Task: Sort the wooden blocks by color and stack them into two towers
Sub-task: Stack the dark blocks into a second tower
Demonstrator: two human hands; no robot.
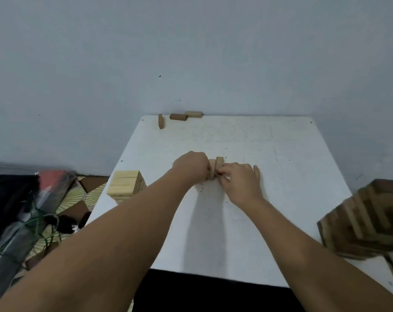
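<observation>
While both hands [215,174] pinch small upright wooden blocks [215,167] mid white table [281,158], square ends, lift tog.

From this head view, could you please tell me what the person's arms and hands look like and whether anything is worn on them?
Both forearms are bare right down to the frame's lower edge: no sleeves show. The left hand and the right hand wear no gloves, and no watch, bracelet or ring is visible on the wrists or on the fingers that show. No markings or cables appear on either arm.
</observation>
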